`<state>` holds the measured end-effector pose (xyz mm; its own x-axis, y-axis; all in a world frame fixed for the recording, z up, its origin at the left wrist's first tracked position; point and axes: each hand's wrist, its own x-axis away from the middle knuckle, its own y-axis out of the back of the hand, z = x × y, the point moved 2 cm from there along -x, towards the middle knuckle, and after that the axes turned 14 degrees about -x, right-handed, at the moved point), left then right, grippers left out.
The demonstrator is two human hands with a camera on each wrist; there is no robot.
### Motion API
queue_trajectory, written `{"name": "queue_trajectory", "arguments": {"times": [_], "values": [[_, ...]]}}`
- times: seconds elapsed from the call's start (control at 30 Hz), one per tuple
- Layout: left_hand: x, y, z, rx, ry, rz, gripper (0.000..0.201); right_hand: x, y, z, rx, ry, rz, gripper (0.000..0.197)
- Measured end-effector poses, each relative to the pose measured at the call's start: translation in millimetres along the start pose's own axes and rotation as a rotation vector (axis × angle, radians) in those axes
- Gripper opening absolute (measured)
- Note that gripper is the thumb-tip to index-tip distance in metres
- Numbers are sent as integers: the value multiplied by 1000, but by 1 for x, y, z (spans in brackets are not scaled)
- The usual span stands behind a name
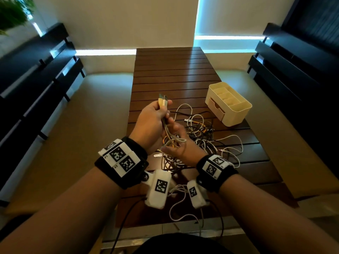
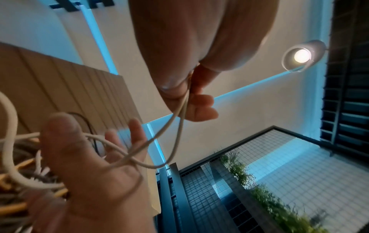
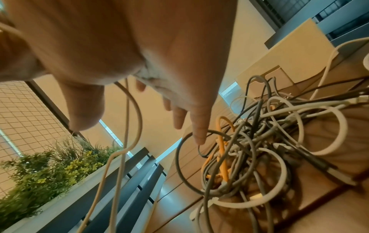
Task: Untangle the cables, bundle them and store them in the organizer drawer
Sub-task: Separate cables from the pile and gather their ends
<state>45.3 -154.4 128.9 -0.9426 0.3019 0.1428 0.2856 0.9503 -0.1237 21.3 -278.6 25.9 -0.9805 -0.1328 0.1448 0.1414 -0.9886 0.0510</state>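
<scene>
My left hand (image 1: pixel 162 111) is raised over the table and grips a bunch of cable ends, with yellow and white USB plugs (image 1: pixel 162 101) sticking up past the thumb. In the left wrist view its fingers (image 2: pixel 199 102) pinch a thin white cable (image 2: pixel 179 119). That cable runs down in loops over my right hand (image 1: pixel 176 142), whose palm faces up with straight fingers (image 3: pixel 196 126) beside the tangle. The tangle of white, grey, black and orange cables (image 1: pixel 200 133) lies on the table. A cream organizer (image 1: pixel 238 114) stands at the right, its small drawer (image 1: pixel 217 108) slightly open.
The slatted wooden table (image 1: pixel 170 74) is long and narrow. Loose white cable ends (image 1: pixel 231 149) trail toward its right and near edges. Dark benches (image 1: pixel 36 85) flank both sides, and a planter (image 3: pixel 49 170) stands behind the left bench.
</scene>
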Motion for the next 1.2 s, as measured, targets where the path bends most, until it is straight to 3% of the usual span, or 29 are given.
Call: {"name": "queue_trajectory", "arguments": {"times": [0.1, 0.2, 0.27, 0.33, 0.4, 0.53, 0.7, 0.77, 0.87, 0.93, 1.0, 1.07, 1.2], "values": [[-5, 4, -3, -120, -49, 1, 25, 8, -5, 14, 96, -77, 149, 3], [-12, 20, 1, -309, -20, 18, 23, 26, -10, 7, 164, -299, 323, 29], [-13, 30, 8, -412, 45, 75, 21, 42, -14, -1, 184, -470, 498, 30], [-11, 36, 15, -492, 96, 112, 20, 53, -17, -6, 37, -607, 585, 25], [-12, 39, 20, -538, 109, 97, 19, 49, -15, -5, -5, -583, 525, 23], [-19, 43, 25, -569, 99, 76, 17, 26, -3, -5, 263, -416, 364, 34], [-20, 41, 37, -620, 82, 113, 15, 19, 3, 2, 336, -278, 256, 52], [-21, 41, 42, -579, 85, 126, 15, 16, 0, 3, 286, -216, 208, 50], [-22, 40, 48, -511, 76, 144, 17, 15, -7, -3, 224, -244, 323, 21], [-18, 37, 51, -467, 73, 174, 18, 20, -10, -3, 83, -334, 473, 16], [-14, 35, 54, -427, 57, 190, 19, 22, -3, 3, 79, -323, 496, 20], [-14, 36, 55, -416, 47, 175, 20, 19, 9, 7, 154, -243, 390, 25], [-17, 41, 56, -427, 67, 124, 27, 15, 43, 13, 162, -68, -2, 17]]}}
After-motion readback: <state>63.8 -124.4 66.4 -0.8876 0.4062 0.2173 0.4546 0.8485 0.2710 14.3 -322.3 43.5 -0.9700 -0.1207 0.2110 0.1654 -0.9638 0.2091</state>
